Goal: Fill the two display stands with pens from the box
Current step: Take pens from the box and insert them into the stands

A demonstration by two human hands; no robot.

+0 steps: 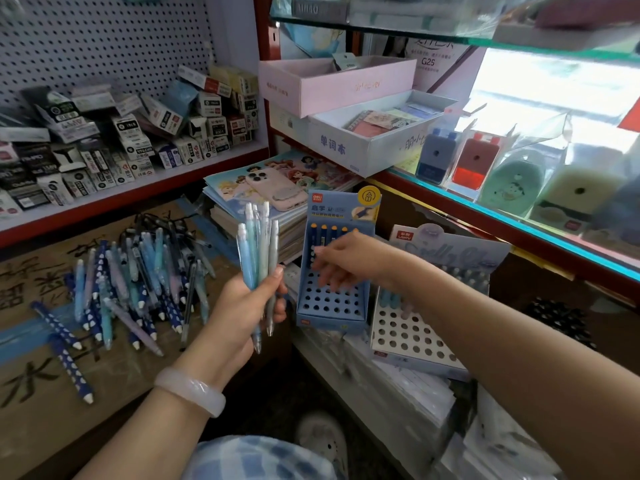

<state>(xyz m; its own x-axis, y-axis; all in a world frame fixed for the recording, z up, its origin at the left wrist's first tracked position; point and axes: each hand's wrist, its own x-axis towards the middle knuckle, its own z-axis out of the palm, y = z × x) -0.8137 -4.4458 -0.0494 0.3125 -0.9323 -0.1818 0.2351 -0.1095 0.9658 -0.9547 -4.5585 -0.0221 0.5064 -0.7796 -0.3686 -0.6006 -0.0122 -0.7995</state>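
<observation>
Head view: my left hand (242, 308) grips a bundle of pens (258, 251) while my right hand (341, 259), fingers curled, seats one in the blue stand (329, 306); loosening my grip could spill them.

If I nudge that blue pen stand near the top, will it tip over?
Probably yes. The blue pen stand looks like thin card, so likely light. Its tall backboard sits above a narrow base, and only the back rows hold pens, so little weight anchors the front. It likely slides easily too.
</observation>
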